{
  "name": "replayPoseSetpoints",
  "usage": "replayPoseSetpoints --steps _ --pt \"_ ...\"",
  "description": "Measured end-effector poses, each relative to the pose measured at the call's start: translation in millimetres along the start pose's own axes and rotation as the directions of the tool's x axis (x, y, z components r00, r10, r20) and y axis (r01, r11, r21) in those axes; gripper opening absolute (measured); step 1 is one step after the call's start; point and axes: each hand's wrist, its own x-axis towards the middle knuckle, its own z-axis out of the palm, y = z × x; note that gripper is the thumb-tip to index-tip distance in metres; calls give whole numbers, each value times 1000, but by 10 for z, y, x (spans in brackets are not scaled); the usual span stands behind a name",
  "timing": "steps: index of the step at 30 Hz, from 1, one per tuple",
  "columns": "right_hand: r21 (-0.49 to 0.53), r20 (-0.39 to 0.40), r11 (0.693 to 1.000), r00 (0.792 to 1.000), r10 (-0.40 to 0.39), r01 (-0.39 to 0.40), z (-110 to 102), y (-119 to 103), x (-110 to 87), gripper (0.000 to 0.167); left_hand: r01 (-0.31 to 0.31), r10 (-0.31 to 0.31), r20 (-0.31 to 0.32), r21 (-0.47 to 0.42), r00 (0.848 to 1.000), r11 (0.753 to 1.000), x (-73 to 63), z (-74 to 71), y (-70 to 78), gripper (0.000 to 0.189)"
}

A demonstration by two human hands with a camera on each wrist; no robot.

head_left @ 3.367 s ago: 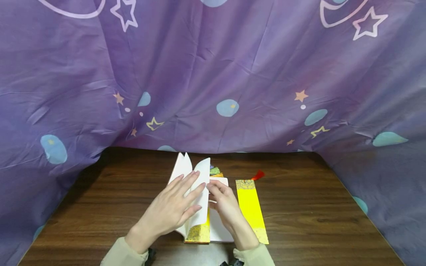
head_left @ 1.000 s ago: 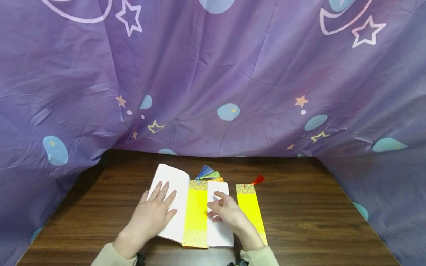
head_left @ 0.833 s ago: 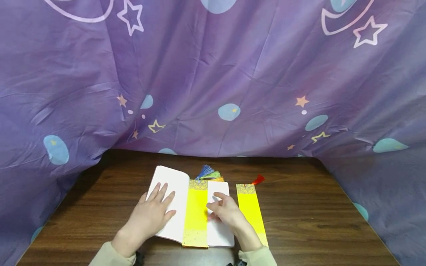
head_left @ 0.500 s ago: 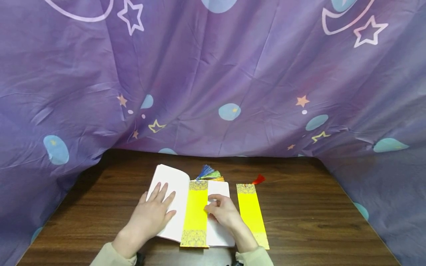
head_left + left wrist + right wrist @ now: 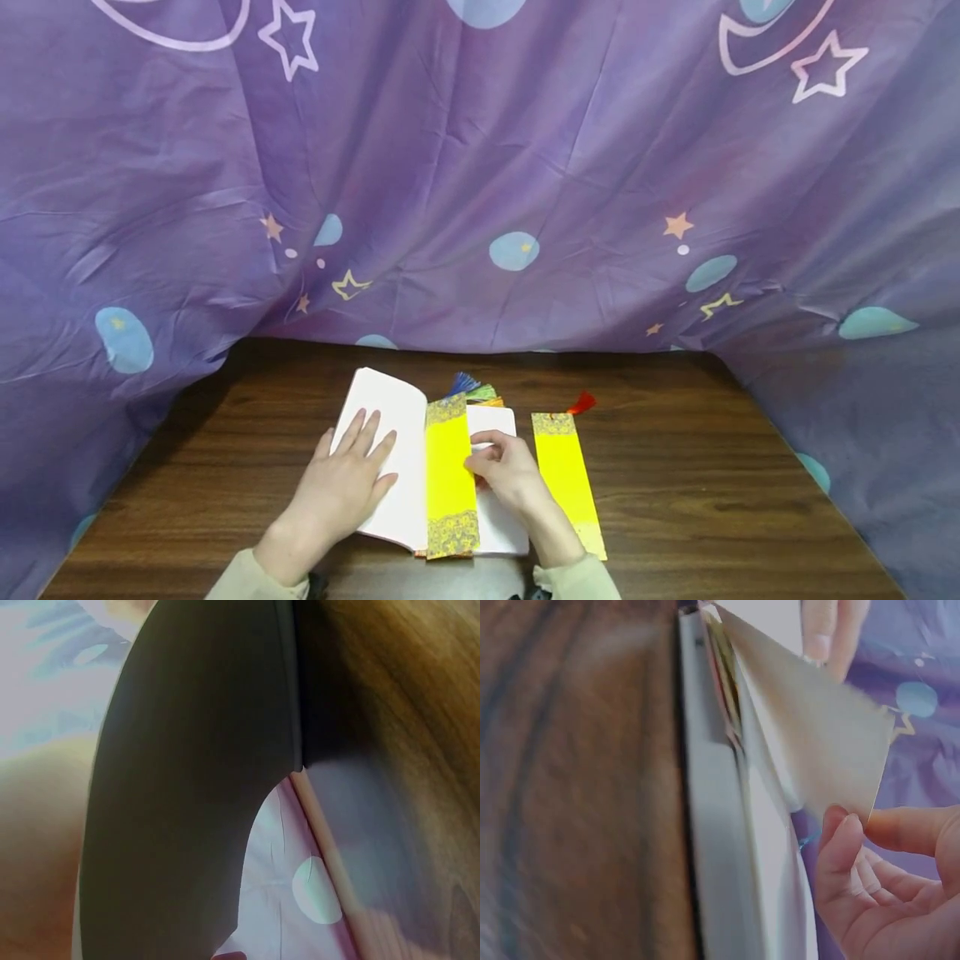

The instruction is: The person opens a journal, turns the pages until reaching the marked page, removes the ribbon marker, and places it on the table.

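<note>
An open notebook with blank white pages lies on the table. My left hand rests flat on its left page, fingers spread. With thumb and fingertips, my right hand pinches the right long edge of a yellow bookmark with patterned ends. In the right wrist view the pale underside of this bookmark slants up from the notebook toward the pinching fingers. Behind its top end show a blue tassel, a green tassel and an orange tassel. A large dark shape hides the left hand's work in its wrist view.
Another yellow bookmark with a red tassel lies on the brown wooden table, right of the notebook and close to the right forearm. A purple curtain with stars hangs along the back and sides.
Pages that stood up earlier now lie flat under my left hand. The right hand has gripped the top bookmark's edge and lifted it, turning it slightly and uncovering the edge beneath.
</note>
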Motion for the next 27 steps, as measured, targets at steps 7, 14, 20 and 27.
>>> replayPoseSetpoints --steps 7,14,20,27 --pt "70 -44 997 999 29 -26 -115 -55 23 32 -3 3 -8 20 1000 1000 -34 -6 -34 50" --pt "133 -64 991 998 15 -6 -175 -97 30 31 9 -9 -4 31 1000 999 -77 -35 -75 50" --pt "180 -101 984 994 31 -13 -310 -96 29 29 -3 3 -6 29 1000 1000 -52 -28 -48 50" --pt "153 -148 988 987 59 -36 -622 -114 83 28 -10 10 -2 13 1000 1000 17 -20 -3 50"
